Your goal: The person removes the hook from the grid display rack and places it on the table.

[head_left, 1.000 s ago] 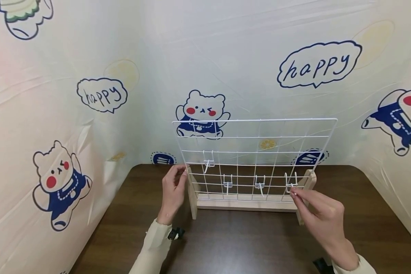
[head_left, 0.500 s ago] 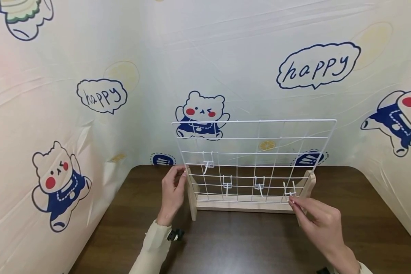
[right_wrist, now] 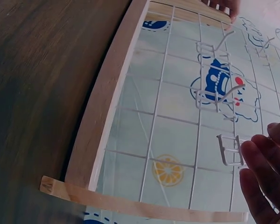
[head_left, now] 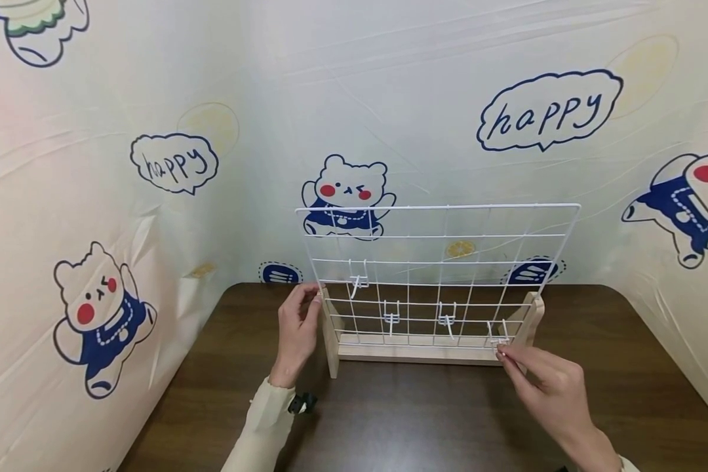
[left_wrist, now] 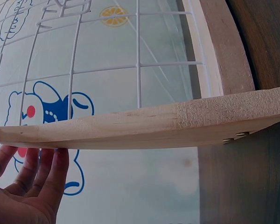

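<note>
A white wire grid rack [head_left: 410, 275] stands on a wooden base [head_left: 425, 354] with a wooden post at each side. My left hand [head_left: 297, 328] grips the top of the left wooden post [left_wrist: 130, 128], fingertips against its outer face. At the rack's lower right, my right hand [head_left: 549, 380] pinches a white wire hook [right_wrist: 231, 150] by its prong, with the hook's frame against the grid wires. My fingers partly hide this hook. Other white hooks hang on the grid: one at the upper left [head_left: 358, 280], one lower [head_left: 392, 318] and one mid-right [head_left: 447, 318].
The rack stands toward the back of a dark brown wooden table [head_left: 407, 419]. Behind and beside the table hangs a pale curtain [head_left: 259, 98] printed with bears and the word "happy". A dark wrist strap [head_left: 303, 402] sits at the left sleeve.
My right hand has moved down and slightly left, and the pinched hook now sits lower on the grid. The left hand keeps its place on the post.
</note>
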A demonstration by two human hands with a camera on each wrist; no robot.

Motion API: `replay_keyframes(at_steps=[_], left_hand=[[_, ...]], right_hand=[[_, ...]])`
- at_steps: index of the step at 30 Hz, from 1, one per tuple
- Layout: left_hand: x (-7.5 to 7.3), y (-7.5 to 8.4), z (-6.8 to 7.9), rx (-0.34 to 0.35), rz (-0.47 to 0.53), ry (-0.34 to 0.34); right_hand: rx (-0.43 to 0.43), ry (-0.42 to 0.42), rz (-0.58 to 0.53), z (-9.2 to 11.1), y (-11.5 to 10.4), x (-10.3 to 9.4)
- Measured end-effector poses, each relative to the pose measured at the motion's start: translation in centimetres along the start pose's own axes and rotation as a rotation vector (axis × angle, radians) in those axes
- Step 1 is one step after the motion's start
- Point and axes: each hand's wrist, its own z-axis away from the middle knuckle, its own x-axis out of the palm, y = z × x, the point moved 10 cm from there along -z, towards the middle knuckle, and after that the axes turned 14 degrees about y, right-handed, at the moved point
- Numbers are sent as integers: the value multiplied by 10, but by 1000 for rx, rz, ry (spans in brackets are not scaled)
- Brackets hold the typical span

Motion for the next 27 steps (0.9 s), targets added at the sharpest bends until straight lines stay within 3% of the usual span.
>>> replay_keyframes(at_steps=[15, 27], left_hand=[[1, -1, 0, 10, 7, -1], [1, 1, -1, 20, 17, 2]], right_hand=[[-10, -45, 60, 13, 3, 1], [36, -166, 119, 28, 8, 5]])
